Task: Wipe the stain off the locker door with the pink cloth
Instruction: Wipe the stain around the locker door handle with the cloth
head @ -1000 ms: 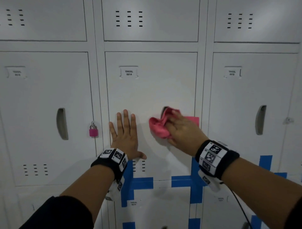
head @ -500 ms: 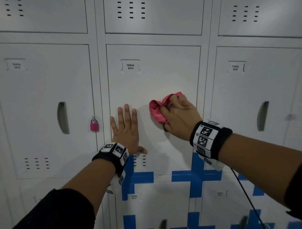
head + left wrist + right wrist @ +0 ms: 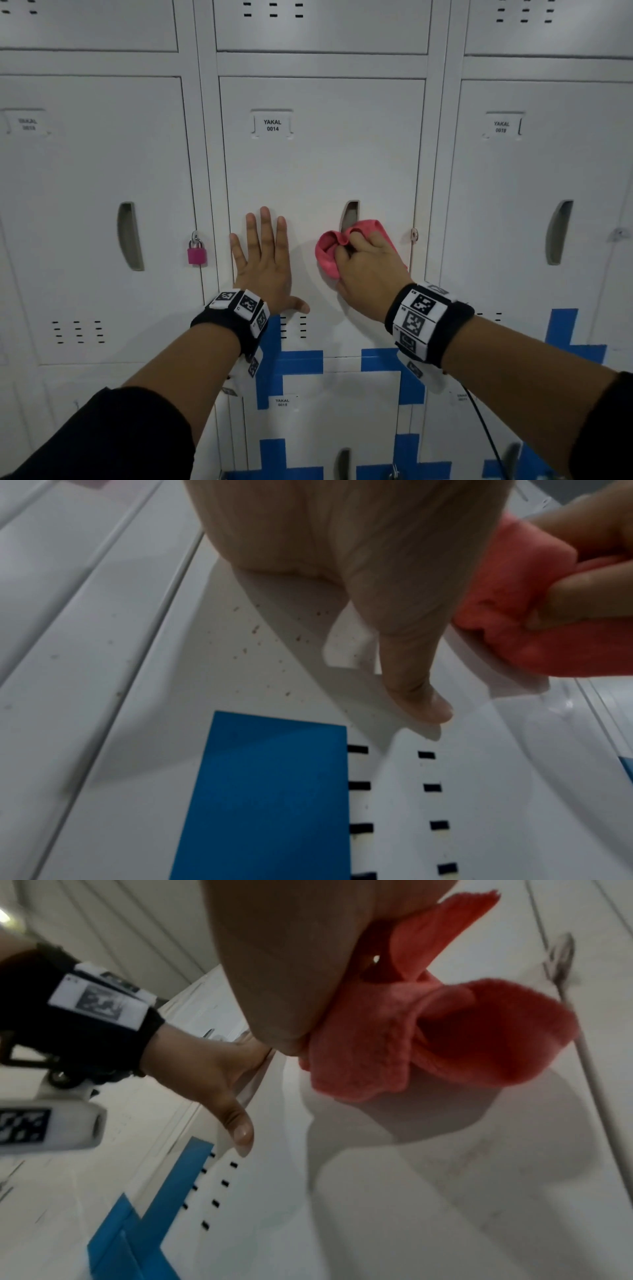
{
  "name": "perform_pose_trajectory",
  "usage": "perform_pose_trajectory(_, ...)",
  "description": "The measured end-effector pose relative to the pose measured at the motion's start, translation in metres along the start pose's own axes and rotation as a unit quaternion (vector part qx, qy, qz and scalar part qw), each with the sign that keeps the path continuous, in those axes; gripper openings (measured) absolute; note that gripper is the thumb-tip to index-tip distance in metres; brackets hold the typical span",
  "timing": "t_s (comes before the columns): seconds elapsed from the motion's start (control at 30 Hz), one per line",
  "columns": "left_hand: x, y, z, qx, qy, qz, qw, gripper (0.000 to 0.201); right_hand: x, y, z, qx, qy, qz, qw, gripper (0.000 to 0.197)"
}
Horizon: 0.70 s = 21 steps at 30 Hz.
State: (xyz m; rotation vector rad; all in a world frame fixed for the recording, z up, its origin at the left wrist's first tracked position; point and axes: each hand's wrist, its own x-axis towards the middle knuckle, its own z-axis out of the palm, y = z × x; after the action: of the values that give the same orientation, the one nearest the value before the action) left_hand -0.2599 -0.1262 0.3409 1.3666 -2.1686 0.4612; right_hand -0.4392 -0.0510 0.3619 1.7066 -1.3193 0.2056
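The wiping looks under way but not finished: the right hand (image 3: 368, 270) clutches the bunched pink cloth (image 3: 329, 251) with curled fingers and presses it on the locker door (image 3: 318, 171), just below the handle slot (image 3: 350, 214). The left hand (image 3: 263, 260) lies flat on the same door, fingers straight and spread, holding nothing. Small brown specks (image 3: 274, 639) show near the left thumb, above the blue tape (image 3: 267, 791), so I judge that patch is left to wipe.

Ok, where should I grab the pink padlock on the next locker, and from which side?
Probably the pink padlock by its square body, pinched across its flat front and back, coming from below. It hangs free by its shackle at the door edge, left of the left hand.
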Motion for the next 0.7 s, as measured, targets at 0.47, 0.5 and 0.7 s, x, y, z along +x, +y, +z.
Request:
perform_pose_trajectory(0.47, 0.000, -0.002, -0.001, -0.001, -0.007, 0.006, 1.000, 0.166, -0.014, 0.031, 0.012, 0.200, 0.053, -0.017, 0.978, 0.034)
perform_pose_trajectory(0.5, 0.001, -0.002, 0.000, -0.002, -0.007, 0.005, 1.000, 0.166, -0.014, 0.035, 0.009, 0.209, 0.069, 0.001, 0.976, 0.033)
perform_pose_trajectory(0.7, 0.001, -0.001, 0.000, -0.002, -0.006, -0.003, 1.000, 0.166, -0.002, 0.045, -0.012, 0.368, 0.267, 0.225, 0.862, 0.029)
